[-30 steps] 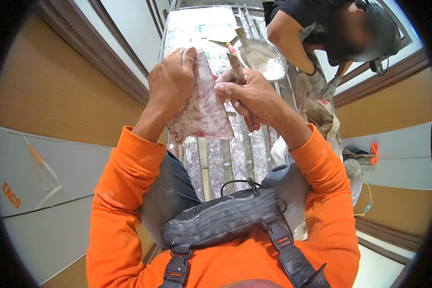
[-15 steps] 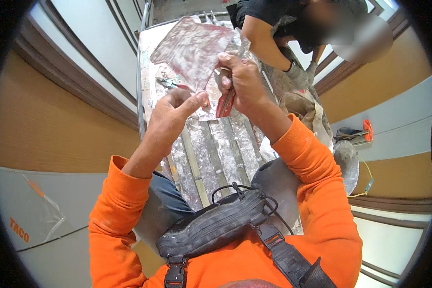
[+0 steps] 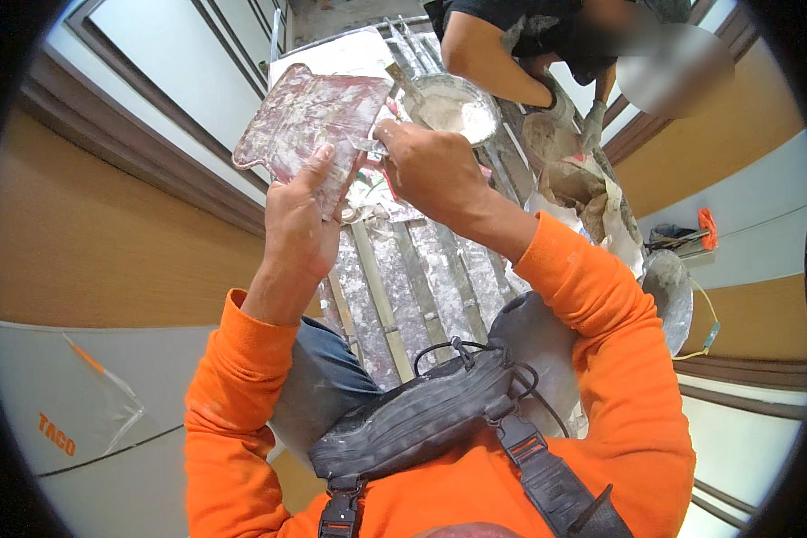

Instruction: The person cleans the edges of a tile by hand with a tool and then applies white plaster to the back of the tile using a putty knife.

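Observation:
My left hand (image 3: 303,211) is closed on the lower corner of a dark red, flat board (image 3: 318,103) smeared with whitish plaster, its thumb lying on top. The board is tilted above the platform. My right hand (image 3: 435,170) is closed round a scraper; its short metal blade (image 3: 365,143) meets the board's right edge, close to my left thumb. My fingers hide most of the scraper's handle. Just beyond my right hand stands a round tub (image 3: 486,121) of pale plaster, with a flat tool (image 3: 402,81) leaning at its left rim.
Plaster-spattered metal slats (image 3: 430,278) form the platform below my hands. A crumpled open bag (image 3: 592,193) stands on the right. At the upper right a co-worker's gloved hands (image 3: 560,108) reach down. A dusty bucket (image 3: 668,300) is further right, and panelled walls (image 3: 108,206) rise on both sides.
The board has swung left and lower in my left hand. My right hand has moved left and turned, bringing the scraper's blade onto the board. The tub behind has come into sight.

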Available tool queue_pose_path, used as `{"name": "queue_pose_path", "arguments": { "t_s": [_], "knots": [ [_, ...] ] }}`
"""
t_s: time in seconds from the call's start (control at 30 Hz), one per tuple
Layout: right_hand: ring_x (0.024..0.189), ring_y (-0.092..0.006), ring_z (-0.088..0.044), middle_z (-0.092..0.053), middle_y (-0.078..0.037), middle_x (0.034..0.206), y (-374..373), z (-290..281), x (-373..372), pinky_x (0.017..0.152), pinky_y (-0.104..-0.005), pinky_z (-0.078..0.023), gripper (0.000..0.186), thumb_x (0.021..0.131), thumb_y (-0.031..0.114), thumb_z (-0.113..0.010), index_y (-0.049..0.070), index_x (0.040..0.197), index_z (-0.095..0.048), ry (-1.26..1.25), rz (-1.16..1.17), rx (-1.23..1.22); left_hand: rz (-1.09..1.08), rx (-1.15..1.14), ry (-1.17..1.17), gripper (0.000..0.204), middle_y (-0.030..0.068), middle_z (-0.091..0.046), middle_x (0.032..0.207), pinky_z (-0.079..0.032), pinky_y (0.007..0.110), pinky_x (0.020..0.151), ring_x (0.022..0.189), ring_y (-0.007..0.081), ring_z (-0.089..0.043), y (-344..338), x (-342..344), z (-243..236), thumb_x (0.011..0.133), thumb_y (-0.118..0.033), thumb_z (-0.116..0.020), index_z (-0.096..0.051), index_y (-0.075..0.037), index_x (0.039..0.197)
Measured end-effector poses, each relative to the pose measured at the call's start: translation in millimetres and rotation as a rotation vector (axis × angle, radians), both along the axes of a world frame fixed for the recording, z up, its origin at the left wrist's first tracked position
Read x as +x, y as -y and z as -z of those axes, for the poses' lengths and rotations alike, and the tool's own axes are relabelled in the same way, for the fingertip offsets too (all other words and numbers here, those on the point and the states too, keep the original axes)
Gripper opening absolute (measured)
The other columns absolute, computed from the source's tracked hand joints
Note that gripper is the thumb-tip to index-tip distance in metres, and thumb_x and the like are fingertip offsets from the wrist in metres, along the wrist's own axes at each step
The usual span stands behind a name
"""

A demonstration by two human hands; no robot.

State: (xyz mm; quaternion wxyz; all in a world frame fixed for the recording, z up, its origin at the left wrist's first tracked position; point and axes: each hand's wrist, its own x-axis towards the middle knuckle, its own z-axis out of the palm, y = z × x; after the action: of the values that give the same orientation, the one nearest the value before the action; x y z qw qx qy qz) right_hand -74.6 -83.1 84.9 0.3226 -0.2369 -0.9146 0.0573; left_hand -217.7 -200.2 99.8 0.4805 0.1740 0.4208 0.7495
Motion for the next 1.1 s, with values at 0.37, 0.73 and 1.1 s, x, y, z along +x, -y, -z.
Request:
{"name": "queue_pose_path", "arguments": {
  "t_s": [0.37, 0.73, 1.1],
  "knots": [
    [0.065, -0.0326, -0.071, -0.066, -0.015, 0.074, -27.4, 9.5, -2.0, 0.053, -0.0404, -0.056, 0.021, 0.093, 0.025, -0.064, 0.005, 0.090, -0.060, 0.017, 0.144, 0.115, 0.040, 0.085, 0.001, 0.036, 0.0202, -0.061, 0.125, -0.055, 0.043, 0.105, 0.113, 0.0302, -0.065, 5.3, 14.8, -17.6, 0.098, 0.000, -0.056, -0.045, 0.010, 0.131],
    [0.074, -0.0372, -0.069, -0.069, -0.019, 0.080, -33.6, 10.7, 3.6, 0.065, -0.0457, -0.056, 0.016, 0.089, 0.016, -0.063, 0.002, 0.095, -0.063, -0.044, 0.097, 0.005, 0.075, 0.079, -0.002, 0.037, 0.0209, -0.059, 0.128, -0.053, 0.045, 0.108, 0.117, 0.0308, -0.063, 8.2, 12.1, -18.7, 0.097, 0.001, -0.057, -0.046, 0.010, 0.131],
    [0.070, -0.0327, -0.066, -0.067, -0.018, 0.081, -74.2, 30.3, 19.8, 0.066, -0.0429, -0.051, 0.019, 0.094, 0.021, -0.057, 0.003, 0.100, -0.061, -0.177, 0.225, -0.292, 0.081, 0.132, -0.082, 0.040, 0.0226, -0.058, 0.129, -0.049, 0.042, 0.112, 0.122, 0.0311, -0.061, 12.9, 22.5, -28.4, 0.097, -0.001, -0.057, -0.043, 0.013, 0.131]
  ]
}}
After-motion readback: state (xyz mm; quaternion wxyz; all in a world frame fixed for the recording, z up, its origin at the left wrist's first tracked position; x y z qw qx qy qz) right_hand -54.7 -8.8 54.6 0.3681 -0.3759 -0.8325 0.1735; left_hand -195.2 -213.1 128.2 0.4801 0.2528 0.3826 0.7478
